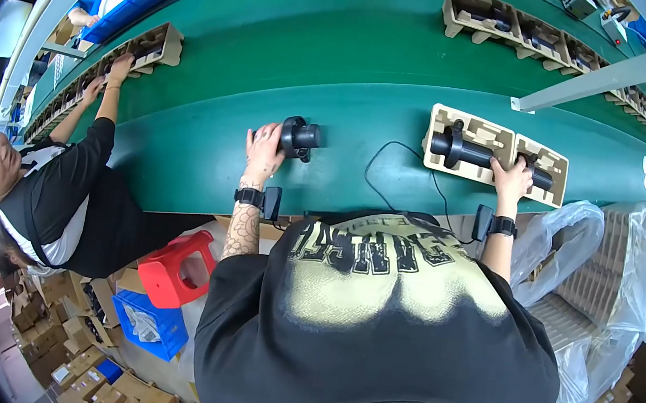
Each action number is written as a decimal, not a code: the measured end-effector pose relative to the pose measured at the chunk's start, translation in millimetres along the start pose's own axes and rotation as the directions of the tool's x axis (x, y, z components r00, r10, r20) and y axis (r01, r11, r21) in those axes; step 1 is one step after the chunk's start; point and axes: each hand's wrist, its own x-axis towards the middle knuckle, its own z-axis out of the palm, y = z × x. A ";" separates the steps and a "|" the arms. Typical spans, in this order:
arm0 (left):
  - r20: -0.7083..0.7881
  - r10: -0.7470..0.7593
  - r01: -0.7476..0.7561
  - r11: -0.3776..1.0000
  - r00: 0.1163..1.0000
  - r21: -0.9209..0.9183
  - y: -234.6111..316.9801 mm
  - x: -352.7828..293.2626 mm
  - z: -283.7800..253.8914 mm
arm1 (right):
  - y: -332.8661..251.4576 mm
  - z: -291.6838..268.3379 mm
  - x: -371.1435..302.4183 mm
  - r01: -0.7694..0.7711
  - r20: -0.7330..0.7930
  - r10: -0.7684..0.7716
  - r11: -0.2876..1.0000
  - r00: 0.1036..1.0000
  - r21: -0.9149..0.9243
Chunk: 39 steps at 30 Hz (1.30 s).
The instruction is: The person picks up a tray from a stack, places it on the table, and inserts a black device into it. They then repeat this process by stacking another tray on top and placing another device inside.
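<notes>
My left hand (266,149) is wrapped round the near end of a short black cylinder (309,136) with a wide ring, on the green belt. What the palm covers is hidden. To the right, a beige molded pulp tray (441,119) has two compartments. A long black tube (472,153) with a ring clamp lies in its left part. My right hand (512,180) reaches over the tray's middle, its fingers curled onto a second black tube (541,178) in the right part. Each of my wrists wears a black strap with a small box.
A co-worker (46,198) at the left reaches into a row of pulp trays (165,46). Another row of trays (485,23) runs along the far right, near a metal post (591,86). A black cable (383,148) loops on the belt. Plastic-wrapped stacked trays (590,277) stand right.
</notes>
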 end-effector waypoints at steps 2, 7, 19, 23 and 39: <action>-0.011 -0.105 0.105 0.993 0.994 0.053 -28.0 -11.8 -9.1 | 14.7 10.1 8.1 0.050 0.124 -0.046 0.998 0.991 -0.024; -0.024 -0.545 0.537 0.833 0.838 -0.133 -61.9 -40.5 0.5 | 36.1 14.1 20.3 0.150 0.095 -0.179 0.955 0.979 0.255; -0.535 -0.716 0.671 0.665 0.448 -0.328 -130.8 -99.1 87.8 | -194.3 -26.1 36.3 0.548 0.057 -0.568 0.812 0.821 0.198; -0.478 -0.756 0.762 0.602 0.447 -0.240 -119.7 -92.1 71.5 | -299.6 -27.6 52.1 0.616 0.030 -0.647 0.738 0.762 0.274; -0.387 -0.824 0.848 0.504 0.415 -0.165 -121.4 -97.9 62.1 | -451.1 97.8 167.8 0.490 0.075 -0.506 0.856 0.859 0.165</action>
